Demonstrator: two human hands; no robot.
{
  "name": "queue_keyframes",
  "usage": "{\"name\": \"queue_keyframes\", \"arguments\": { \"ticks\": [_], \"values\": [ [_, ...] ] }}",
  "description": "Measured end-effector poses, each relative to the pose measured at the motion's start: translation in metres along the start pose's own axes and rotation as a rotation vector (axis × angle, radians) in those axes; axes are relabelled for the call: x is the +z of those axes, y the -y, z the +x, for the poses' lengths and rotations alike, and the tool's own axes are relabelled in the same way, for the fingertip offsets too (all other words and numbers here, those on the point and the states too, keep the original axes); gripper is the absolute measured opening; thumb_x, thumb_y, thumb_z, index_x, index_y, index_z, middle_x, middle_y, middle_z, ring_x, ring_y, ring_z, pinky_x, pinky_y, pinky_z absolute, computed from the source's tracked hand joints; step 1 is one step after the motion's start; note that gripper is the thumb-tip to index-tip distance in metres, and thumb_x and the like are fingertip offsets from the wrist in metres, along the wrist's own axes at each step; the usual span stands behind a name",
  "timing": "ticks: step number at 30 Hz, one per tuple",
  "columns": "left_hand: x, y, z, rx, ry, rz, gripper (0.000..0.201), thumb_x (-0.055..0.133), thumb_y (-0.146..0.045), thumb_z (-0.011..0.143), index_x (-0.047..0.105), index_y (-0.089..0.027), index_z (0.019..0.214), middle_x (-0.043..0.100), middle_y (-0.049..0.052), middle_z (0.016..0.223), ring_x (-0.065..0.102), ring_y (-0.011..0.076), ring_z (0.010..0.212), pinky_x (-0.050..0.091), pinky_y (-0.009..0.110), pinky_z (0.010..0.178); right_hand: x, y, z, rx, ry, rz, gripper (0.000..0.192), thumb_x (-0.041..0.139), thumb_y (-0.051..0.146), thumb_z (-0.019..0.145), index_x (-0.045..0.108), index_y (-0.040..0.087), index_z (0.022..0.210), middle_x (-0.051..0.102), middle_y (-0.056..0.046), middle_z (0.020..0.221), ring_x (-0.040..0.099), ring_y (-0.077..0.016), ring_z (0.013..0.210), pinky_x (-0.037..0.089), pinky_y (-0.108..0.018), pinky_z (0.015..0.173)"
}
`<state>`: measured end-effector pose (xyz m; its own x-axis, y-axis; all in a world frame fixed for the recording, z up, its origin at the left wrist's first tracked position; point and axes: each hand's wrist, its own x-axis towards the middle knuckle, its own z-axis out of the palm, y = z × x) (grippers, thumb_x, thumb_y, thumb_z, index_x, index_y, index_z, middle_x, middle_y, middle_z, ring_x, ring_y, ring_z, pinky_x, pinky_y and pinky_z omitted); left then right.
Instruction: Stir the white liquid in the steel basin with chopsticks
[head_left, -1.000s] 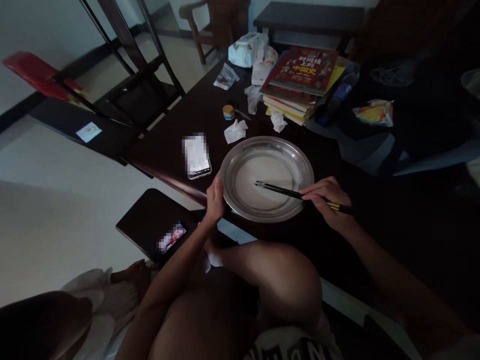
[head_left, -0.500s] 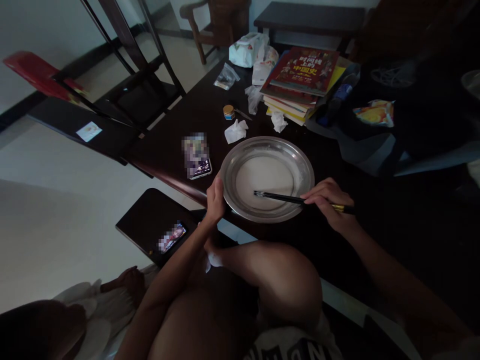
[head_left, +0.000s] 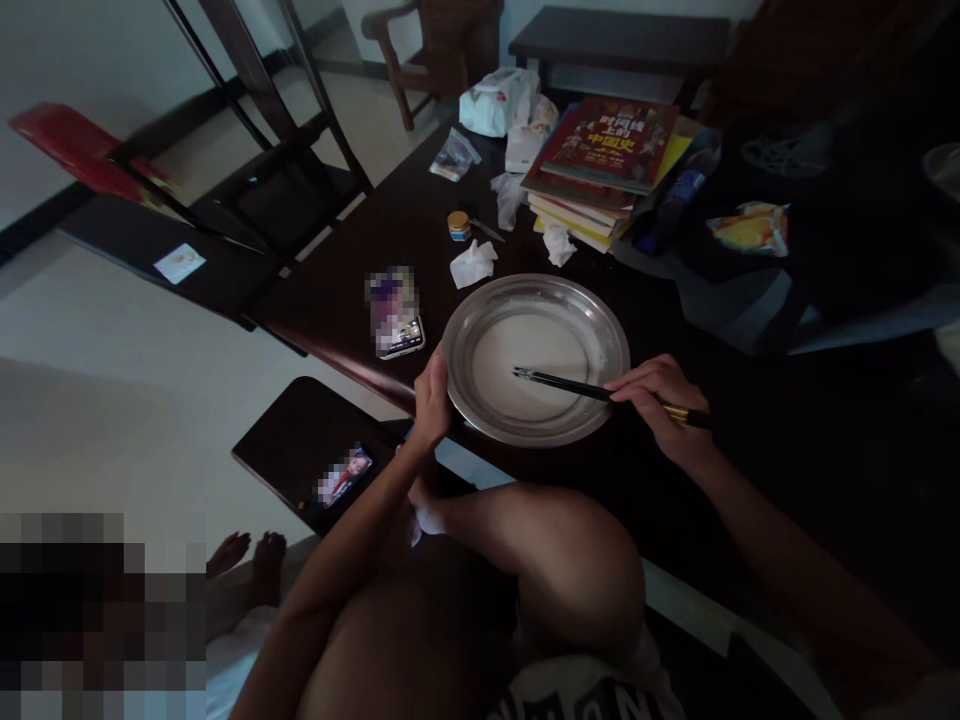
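A round metal dish [head_left: 611,345] stands at the table's near edge with a whitish layer [head_left: 517,345] in its bottom. My left hand [head_left: 433,400] grips the dish's left rim, with the thumb on top and the other fingers mostly hidden. In my right hand [head_left: 664,405], to the right of the dish, is a pair of black chopsticks [head_left: 566,384] with gold bands near the back end. Their tips reach over the middle of the dish, at the whitish layer; whether they touch its bottom I cannot tell.
Beyond the dish lie crumpled tissues [head_left: 474,265], a small gold-lidded jar [head_left: 458,226] and a stack of books [head_left: 604,150]. A phone [head_left: 403,338] rests left of the dish. Another phone [head_left: 349,478] lies on a dark stool [head_left: 281,440]. Another person [head_left: 240,625] is at lower left.
The chopstick tips have shifted slightly away from me and to the right within the dish. My left hand stays on the rim. The other person's hands have moved apart.
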<state>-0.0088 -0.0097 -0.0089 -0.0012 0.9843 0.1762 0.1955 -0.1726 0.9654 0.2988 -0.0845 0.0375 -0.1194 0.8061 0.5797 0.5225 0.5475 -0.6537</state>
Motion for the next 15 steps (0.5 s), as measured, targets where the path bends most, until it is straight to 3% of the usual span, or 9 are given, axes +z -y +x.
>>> {"name": "queue_keyframes", "arguments": {
  "ticks": [10,15],
  "values": [
    [-0.0011,-0.0005,0.0008,0.004,0.023,-0.036,0.076,0.038,-0.076,0.097,0.067,-0.017,0.134,0.066,0.01,0.143,0.052,0.0345,0.143,0.037,0.051,0.126,0.0019,0.0002,0.0003,-0.008,-0.014,-0.004,0.023,0.056,0.025,0.1,0.073,0.029,0.085,0.082,0.001,0.087,0.072,-0.0193,0.081,0.051,-0.042,0.077],
    [-0.0011,-0.0016,0.0007,0.006,0.034,-0.057,0.07,0.041,-0.076,0.096,0.069,-0.024,0.134,0.069,0.007,0.14,0.05,0.0333,0.146,0.034,0.05,0.129,0.0016,0.0013,0.0008,-0.05,0.031,0.019,0.022,0.057,0.025,0.099,0.073,0.03,0.085,0.082,0.002,0.086,0.072,-0.0183,0.077,0.051,-0.041,0.075]
  ]
}}
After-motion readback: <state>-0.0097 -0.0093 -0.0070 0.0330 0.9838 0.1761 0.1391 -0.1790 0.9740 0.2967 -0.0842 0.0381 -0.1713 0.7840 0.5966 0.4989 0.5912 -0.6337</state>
